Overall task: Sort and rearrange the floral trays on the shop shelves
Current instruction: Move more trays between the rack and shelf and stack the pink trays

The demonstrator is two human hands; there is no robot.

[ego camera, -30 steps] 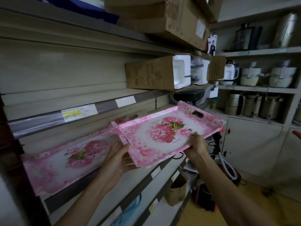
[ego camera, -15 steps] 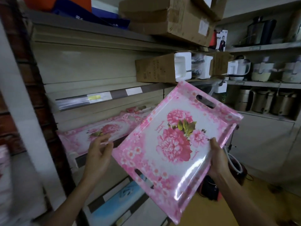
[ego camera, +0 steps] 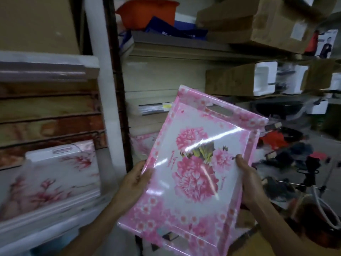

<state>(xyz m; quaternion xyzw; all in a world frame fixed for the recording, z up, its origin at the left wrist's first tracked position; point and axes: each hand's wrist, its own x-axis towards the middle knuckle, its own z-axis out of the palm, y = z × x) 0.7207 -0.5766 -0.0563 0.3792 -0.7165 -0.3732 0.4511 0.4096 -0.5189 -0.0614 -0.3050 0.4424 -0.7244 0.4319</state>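
Both your hands have a grip on the pink tray [ego camera: 193, 169]: your left hand [ego camera: 132, 183] is clamped on its left long edge, thumb lying over the rim, and your right hand [ego camera: 248, 182] is clamped on the right long edge, thumb pressed onto the printed face near the smaller flower. You hold the tray in the air in front of the shelves, tilted, printed side towards you, one slotted handle at the top and the other at the bottom. It touches no shelf.

Largest around you is the shelf unit [ego camera: 166, 48] behind the tray, with brown cardboard boxes [ego camera: 258, 21] on top and an orange tub [ego camera: 145, 12] beside them. A white post [ego camera: 105, 89] stands between this unit and the shelves on your left. There, a white tray with pink blossom branches [ego camera: 55, 174] leans upright, well apart from the one you hold. Just behind your tray's left edge, a corner of a second pink tray [ego camera: 142, 143] shows on the shelf. On the right, open boxes with white foam packing [ego camera: 265, 78] sit on a middle shelf. A yellow price label [ego camera: 168, 106] marks the shelf rail near the tray's top corner. Lower right is too blurred to make out.
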